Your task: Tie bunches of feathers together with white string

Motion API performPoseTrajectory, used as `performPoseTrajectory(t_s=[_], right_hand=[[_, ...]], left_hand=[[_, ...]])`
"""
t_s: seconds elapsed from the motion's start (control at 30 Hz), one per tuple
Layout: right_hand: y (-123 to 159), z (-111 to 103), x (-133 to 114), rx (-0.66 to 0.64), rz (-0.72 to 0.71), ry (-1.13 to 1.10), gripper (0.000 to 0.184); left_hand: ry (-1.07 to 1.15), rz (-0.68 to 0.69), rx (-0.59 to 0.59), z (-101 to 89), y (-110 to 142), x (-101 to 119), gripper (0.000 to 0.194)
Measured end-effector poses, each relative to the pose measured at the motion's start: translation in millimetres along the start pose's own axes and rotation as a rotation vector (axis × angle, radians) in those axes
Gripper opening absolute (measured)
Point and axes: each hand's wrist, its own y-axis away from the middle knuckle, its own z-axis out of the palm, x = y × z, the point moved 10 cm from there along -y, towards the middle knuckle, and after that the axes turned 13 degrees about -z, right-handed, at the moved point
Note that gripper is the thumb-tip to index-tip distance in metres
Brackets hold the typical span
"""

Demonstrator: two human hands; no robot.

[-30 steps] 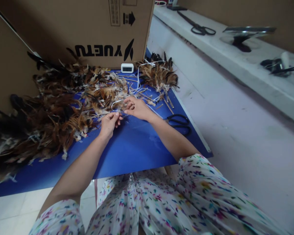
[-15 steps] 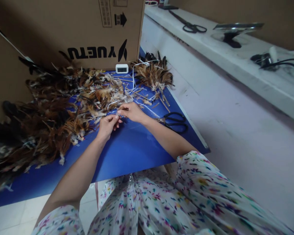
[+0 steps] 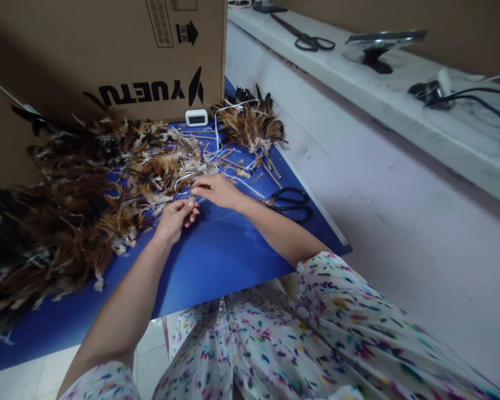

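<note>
Over the blue tabletop [image 3: 220, 255], my left hand [image 3: 174, 219] is closed in a pinch, thumb against the fingers. My right hand [image 3: 217, 190] pinches just above it, its fingertips a short way from the left thumb. Whatever lies between the fingertips is too small to make out. Directly beyond the hands spreads a loose heap of brown feathers [image 3: 162, 169] with pale fluffy ends. Black-handled scissors [image 3: 289, 204] lie beside my right forearm. White string [image 3: 245, 185] runs across the table behind my right hand.
Larger bunches of dark brown feathers [image 3: 62, 222] cover the left side. Another feather bunch [image 3: 252, 119] sits at the back right near a small white digital clock [image 3: 196, 118]. A cardboard box [image 3: 108, 50] stands behind. On the white ledge [image 3: 383, 89] lie more scissors [image 3: 308, 41] and cables.
The view has shifted slightly, so the whole scene sits further left. My fingertips have moved a little apart, the right hand now slightly higher than the left.
</note>
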Motion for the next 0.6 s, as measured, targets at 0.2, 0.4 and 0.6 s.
performPoseTrajectory(t_s=[0.2, 0.4, 0.6], right_hand=[[19.0, -74.3, 45.5, 0.016, 0.315, 0.476, 0.015], [52.1, -101.3, 96.9, -0.097, 0.613, 0.669, 0.012], [56.7, -91.1, 112.1, -0.179, 0.649, 0.736, 0.024]], left_hand=[[-0.001, 0.018, 0.016, -1.5, -2.4, -1.7, 0.037], [-0.006, 0.031, 0.028, -2.8, -3.5, -2.9, 0.041], [-0.017, 0.032, 0.033, -3.9, -3.9, -3.1, 0.039]])
